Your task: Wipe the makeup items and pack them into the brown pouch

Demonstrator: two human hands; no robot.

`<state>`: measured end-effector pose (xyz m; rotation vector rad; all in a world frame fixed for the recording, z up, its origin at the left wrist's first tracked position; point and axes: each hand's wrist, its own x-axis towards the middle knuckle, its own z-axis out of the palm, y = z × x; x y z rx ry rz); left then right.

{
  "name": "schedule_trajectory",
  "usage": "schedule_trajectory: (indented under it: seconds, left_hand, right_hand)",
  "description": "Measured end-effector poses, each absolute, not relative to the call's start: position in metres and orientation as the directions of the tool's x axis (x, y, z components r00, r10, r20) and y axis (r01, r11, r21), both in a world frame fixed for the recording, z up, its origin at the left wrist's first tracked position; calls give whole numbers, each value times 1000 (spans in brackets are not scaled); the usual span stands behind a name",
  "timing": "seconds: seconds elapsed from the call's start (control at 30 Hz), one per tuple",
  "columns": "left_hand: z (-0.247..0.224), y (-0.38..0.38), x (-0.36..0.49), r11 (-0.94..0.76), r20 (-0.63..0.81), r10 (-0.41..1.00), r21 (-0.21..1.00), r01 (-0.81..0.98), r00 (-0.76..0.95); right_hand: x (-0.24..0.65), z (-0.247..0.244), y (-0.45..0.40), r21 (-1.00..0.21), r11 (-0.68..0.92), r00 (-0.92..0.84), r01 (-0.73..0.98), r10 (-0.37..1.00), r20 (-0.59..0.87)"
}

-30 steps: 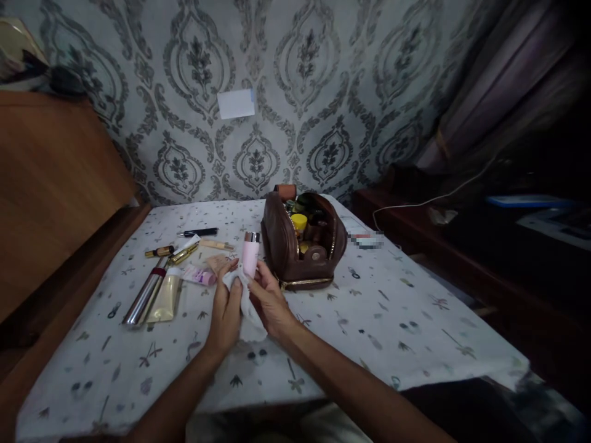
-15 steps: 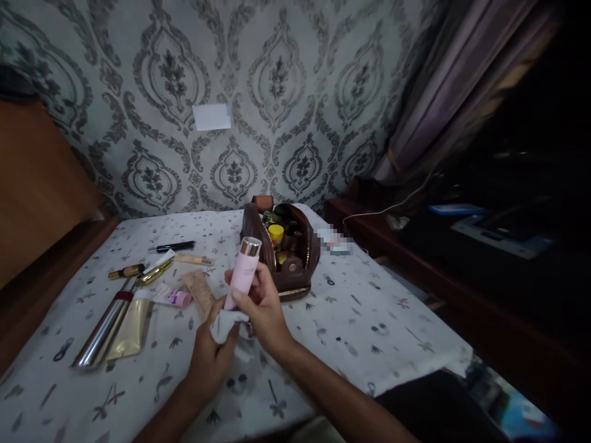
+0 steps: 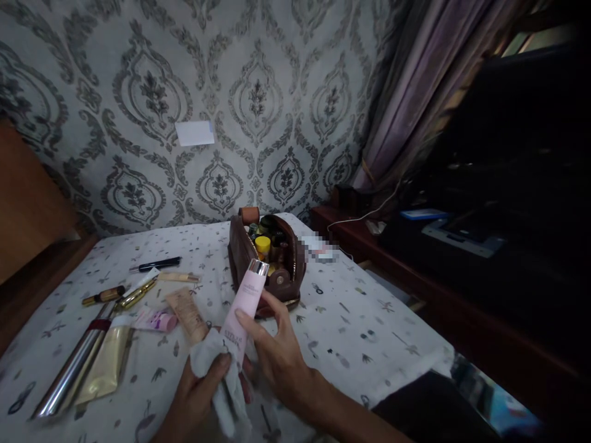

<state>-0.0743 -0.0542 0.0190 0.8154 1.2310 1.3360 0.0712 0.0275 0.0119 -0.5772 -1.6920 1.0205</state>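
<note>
A pink bottle [image 3: 244, 307] with a shiny silver cap is tilted in front of me, between my hands. My right hand [image 3: 281, 351] grips it from the right, thumb on its front. With closed fingers, my left hand [image 3: 203, 381] holds a white cloth [image 3: 215, 363] by the bottle's lower end; the cloth hides part of those fingers. Just beyond the bottle stands an unzipped brown bag [image 3: 237, 246] with several containers inside, one with a yellow lid [image 3: 263, 245]. Nearest my left hand lies a beige tube [image 3: 187, 312].
On the patterned tablecloth [image 3: 392, 326], to the left, lie a silver tube [image 3: 74, 369], a gold squeeze tube [image 3: 108, 363], a pink-capped tube [image 3: 154, 319], a black pen-like stick [image 3: 159, 264] and other slim cosmetics. A wooden piece of furniture [image 3: 32, 209] borders the left side.
The bottle has come lower and nearer me, and its printed front now shows. The cloth has been spread more in my left hand. The view has shifted slightly right and upward.
</note>
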Motion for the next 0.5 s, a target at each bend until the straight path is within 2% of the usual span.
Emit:
schedule_trajectory:
  seconds: [0.03, 0.1, 0.17, 0.23, 0.3, 0.4, 0.5]
  left_hand:
    - [24, -55, -73, 150, -197, 969, 949, -277, -149]
    - [30, -55, -71, 170, -215, 969, 937, -304, -120]
    - [33, -55, -71, 178, -218, 972, 928, -328, -87]
    - [34, -55, -73, 179, -211, 976, 921, -346, -56]
    - [34, -56, -75, 172, -203, 978, 917, -359, -50]
    - [33, -57, -77, 188, -231, 970, 914, -360, -80]
    - [32, -56, -78, 117, -186, 968, 930, -347, -171]
  right_hand:
    - [73, 13, 29, -766, 642, -327, 1, 724, 607]
    - [76, 20, 32, -494, 834, -299, 245, 550, 780]
    - [79, 34, 37, -191, 888, -331, 419, 345, 878]
    - [80, 52, 45, 19, 900, -413, 436, 181, 893]
    - [81, 70, 54, 206, 903, -535, 378, 31, 844]
    - [83, 90, 69, 357, 889, -649, 288, -93, 755]
    - [89, 104, 85, 369, 889, -649, 271, -114, 752]
